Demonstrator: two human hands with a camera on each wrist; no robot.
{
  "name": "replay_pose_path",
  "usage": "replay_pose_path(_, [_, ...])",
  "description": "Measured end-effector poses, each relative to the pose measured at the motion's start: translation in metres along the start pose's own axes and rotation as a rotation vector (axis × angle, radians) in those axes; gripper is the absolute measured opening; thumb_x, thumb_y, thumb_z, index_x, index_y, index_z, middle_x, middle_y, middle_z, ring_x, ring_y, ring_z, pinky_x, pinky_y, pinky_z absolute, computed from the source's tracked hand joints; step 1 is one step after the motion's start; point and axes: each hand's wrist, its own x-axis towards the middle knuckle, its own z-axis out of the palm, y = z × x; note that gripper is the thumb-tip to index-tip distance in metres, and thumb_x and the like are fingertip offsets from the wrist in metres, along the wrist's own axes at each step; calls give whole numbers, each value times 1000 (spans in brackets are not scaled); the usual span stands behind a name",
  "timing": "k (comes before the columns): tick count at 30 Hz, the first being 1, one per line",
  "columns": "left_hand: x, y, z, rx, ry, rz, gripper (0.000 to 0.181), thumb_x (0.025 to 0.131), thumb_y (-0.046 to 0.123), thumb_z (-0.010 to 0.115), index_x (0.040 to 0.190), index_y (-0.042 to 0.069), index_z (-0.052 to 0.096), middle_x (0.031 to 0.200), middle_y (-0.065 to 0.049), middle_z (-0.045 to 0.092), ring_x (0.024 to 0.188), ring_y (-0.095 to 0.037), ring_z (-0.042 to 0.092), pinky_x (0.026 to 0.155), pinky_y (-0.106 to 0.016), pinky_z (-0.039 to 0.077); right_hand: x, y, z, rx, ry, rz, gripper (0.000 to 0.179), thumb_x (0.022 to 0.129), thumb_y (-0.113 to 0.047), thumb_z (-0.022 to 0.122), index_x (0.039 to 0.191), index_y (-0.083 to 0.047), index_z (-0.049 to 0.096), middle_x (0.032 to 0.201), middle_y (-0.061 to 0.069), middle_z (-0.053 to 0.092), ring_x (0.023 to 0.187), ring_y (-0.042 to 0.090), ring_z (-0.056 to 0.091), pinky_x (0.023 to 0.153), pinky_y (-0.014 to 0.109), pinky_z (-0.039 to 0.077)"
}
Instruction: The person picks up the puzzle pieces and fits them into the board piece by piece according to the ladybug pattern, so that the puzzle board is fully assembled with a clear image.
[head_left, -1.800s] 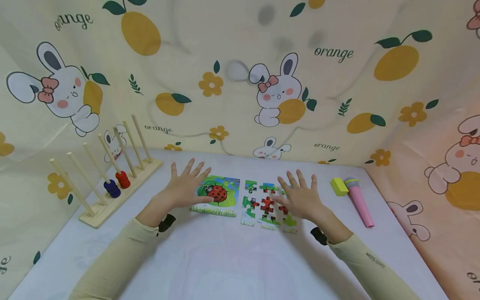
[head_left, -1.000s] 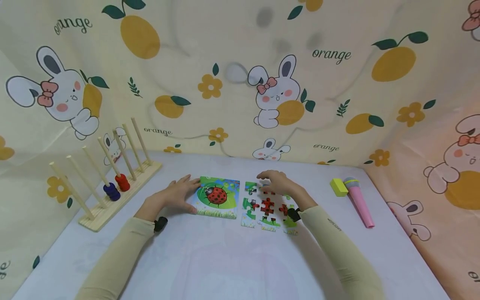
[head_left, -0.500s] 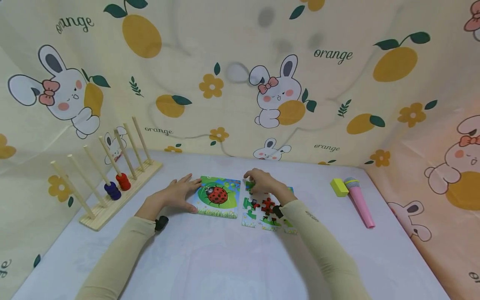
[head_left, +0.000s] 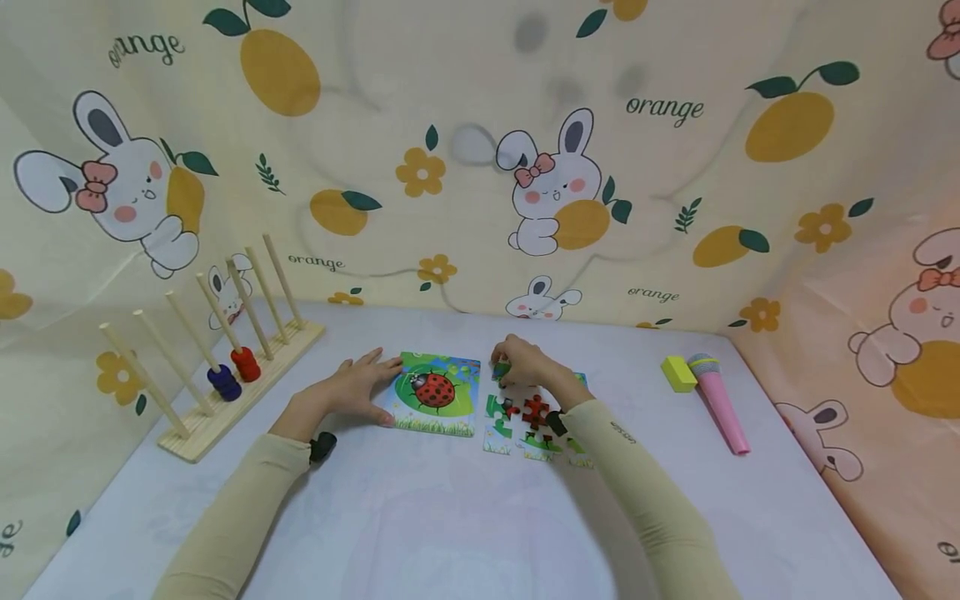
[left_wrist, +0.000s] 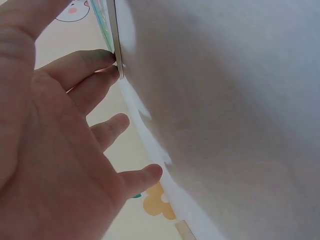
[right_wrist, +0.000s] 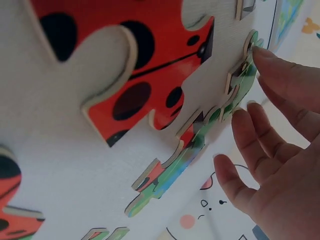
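Observation:
A flat puzzle board [head_left: 438, 421] with a ladybug picture lies mid-table. My left hand [head_left: 348, 392] rests at its left side, fingertips touching the edge; in the left wrist view, the fingers [left_wrist: 95, 62] are mostly extended against the board's thin side. Just right of the board are several loose jigsaw pieces, including a red ladybug-body piece [head_left: 536, 411]. My right hand [head_left: 521, 360] pinches a green puzzle piece [head_left: 501, 370] at the back left of this group. In the right wrist view, thumb and fingers are on the green piece [right_wrist: 246, 80]. My right forearm hides some loose pieces.
On the left stands a wooden peg rack [head_left: 251, 400] with blue rings [head_left: 224, 382] and red rings [head_left: 245, 364]. To the right lie a yellow block [head_left: 678, 374] and a pink toy microphone [head_left: 722, 408]. A printed cloth [head_left: 465, 217] surrounds the table.
Both hands have come down from above the puzzle. The left settled at the board's left edge. The right moved left to the back-left piece, which now looks tilted in the fingers.

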Motion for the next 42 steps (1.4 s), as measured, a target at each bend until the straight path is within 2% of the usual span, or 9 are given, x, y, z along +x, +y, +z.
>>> replay_pose_path(8, [-2,1,0,-12,10,6,103,74,52,84,152,4,39,161,-14,29,148,-47,10,106,-79,11,-1,1,0,34,-16,15,41,85,-4,77,123,-2,63,114,15,58,106,31,55,93,52,45])
replay_pose_path(15, [-3,0,0,-26,17,4,103,73,52,84,152,4,39,161,-14,29,148,-47,10,106,-79,11,-1,1,-2,44,-14,8,39,85,-4,78,120,0,63,112,16,52,107,32,54,92,45,47])
replay_pose_path(22, [-1,-3,4,-41,16,-4,104,73,53,84,153,5,37,162,-13,27,149,-47,9,107,-78,10,1,7,1,105,-1,-26,38,85,0,76,120,1,63,111,14,58,102,29,55,93,43,49])
replay_pose_path(25, [-1,-3,4,-45,16,-5,105,73,54,84,153,5,37,162,-13,27,149,-47,9,107,-78,10,2,10,0,161,20,-68,32,86,4,73,117,2,65,106,13,60,96,26,56,88,41,50])
replay_pose_path(30, [0,-4,4,-37,18,-3,105,72,53,84,154,6,37,162,-13,27,149,-47,9,107,-78,10,3,10,-5,352,65,-136,20,89,8,64,108,7,68,94,14,64,83,22,56,75,35,50])
replay_pose_path(34, [0,-4,3,-30,17,-2,105,72,54,84,154,6,37,162,-13,28,148,-47,9,106,-79,11,12,1,-4,488,92,-146,15,92,6,63,106,8,69,86,12,62,71,19,55,66,35,52])
replay_pose_path(37, [-1,-2,2,-31,14,-6,105,73,53,84,153,5,38,162,-14,28,148,-47,9,106,-79,11,22,-11,1,545,104,-140,15,92,6,64,107,7,69,83,10,60,64,16,54,62,35,54])
replay_pose_path(42, [-1,0,2,-35,16,-6,104,73,52,84,153,5,38,161,-14,28,148,-48,10,106,-79,11,37,-37,14,564,83,-147,17,91,6,64,108,8,67,80,9,60,57,15,52,57,28,49])
